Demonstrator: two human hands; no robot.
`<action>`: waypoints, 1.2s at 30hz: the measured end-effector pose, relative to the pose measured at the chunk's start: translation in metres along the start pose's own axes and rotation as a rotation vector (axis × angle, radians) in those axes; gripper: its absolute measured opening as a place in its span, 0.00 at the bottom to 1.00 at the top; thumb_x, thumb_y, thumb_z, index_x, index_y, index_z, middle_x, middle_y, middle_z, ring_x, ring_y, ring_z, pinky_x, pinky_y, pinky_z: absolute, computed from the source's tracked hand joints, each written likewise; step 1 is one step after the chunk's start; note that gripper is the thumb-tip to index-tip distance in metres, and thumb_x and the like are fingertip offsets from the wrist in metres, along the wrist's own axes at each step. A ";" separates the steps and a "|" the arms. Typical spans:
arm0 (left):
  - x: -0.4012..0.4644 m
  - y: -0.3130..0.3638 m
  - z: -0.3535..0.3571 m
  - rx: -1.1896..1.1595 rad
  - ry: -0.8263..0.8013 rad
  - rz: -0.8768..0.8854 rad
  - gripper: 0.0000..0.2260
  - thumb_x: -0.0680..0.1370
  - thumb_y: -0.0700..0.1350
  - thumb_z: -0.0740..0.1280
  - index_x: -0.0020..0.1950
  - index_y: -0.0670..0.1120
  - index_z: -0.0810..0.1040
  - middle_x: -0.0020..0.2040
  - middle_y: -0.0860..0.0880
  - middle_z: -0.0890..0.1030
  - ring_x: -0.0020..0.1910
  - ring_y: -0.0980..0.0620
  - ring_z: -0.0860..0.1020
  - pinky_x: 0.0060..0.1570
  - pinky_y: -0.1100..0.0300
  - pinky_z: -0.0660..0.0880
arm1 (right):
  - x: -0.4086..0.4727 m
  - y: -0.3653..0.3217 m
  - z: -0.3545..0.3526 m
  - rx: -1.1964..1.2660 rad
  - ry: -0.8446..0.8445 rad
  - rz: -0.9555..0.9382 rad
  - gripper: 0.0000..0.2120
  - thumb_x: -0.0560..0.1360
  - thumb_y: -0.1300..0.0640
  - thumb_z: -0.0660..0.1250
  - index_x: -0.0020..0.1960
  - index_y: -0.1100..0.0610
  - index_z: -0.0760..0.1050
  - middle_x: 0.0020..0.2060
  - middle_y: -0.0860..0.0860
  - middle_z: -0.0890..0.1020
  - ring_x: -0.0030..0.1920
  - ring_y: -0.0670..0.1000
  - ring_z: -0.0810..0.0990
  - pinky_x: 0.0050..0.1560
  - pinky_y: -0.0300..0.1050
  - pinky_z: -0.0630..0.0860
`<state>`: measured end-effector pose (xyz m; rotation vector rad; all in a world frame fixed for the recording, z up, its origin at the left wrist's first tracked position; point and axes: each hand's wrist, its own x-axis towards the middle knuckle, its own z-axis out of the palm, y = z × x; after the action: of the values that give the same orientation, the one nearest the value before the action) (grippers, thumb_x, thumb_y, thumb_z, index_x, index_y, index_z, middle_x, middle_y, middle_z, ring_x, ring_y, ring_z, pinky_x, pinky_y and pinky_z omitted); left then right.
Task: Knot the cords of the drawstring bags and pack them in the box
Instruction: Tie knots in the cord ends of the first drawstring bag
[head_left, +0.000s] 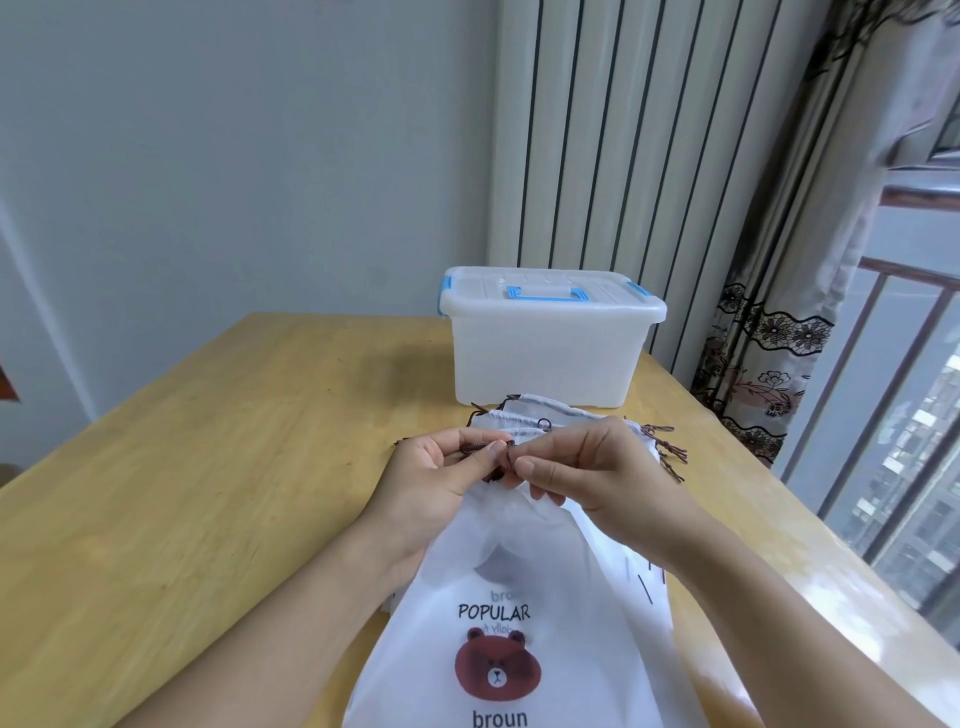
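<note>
left hand (441, 467), right hand (582, 467) pinch cord (475, 447) | bag (509, 649): "POPULAR", "broun"

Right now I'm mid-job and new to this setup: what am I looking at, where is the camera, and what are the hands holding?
There is no machine here, only a person's two bare hands. The single picture comes from a camera worn on the head, looking forward and down. The left hand and right hand both pinch a dark brown cord at the mouth of a white drawstring bag printed with a bear. More bags lie beneath it on the wooden table. Behind them stands a clear plastic box, its lid with blue handle and latches on.
</note>
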<state>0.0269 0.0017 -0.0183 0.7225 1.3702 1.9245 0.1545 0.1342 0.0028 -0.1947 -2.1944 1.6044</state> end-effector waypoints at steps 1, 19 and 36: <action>-0.001 0.000 0.001 -0.012 -0.004 -0.006 0.08 0.77 0.38 0.70 0.55 0.37 0.83 0.42 0.42 0.85 0.40 0.51 0.83 0.42 0.62 0.80 | 0.001 0.001 0.002 0.008 0.019 0.001 0.06 0.77 0.65 0.71 0.49 0.59 0.87 0.42 0.58 0.87 0.36 0.49 0.77 0.37 0.39 0.72; -0.002 -0.001 0.006 0.174 0.009 0.219 0.05 0.76 0.34 0.71 0.48 0.39 0.85 0.44 0.43 0.87 0.41 0.52 0.85 0.44 0.65 0.79 | 0.004 0.005 0.001 -0.038 0.159 0.010 0.05 0.70 0.63 0.78 0.40 0.63 0.83 0.39 0.57 0.87 0.38 0.52 0.85 0.42 0.44 0.79; -0.003 0.003 0.006 0.466 -0.017 0.409 0.08 0.75 0.33 0.72 0.44 0.46 0.87 0.41 0.51 0.87 0.42 0.56 0.85 0.46 0.66 0.78 | 0.004 0.008 -0.001 -0.176 0.020 -0.017 0.05 0.74 0.56 0.72 0.44 0.57 0.84 0.34 0.59 0.82 0.34 0.48 0.73 0.35 0.44 0.67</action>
<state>0.0329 0.0019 -0.0135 1.3250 1.7938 1.8970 0.1506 0.1390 -0.0034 -0.2405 -2.3153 1.3942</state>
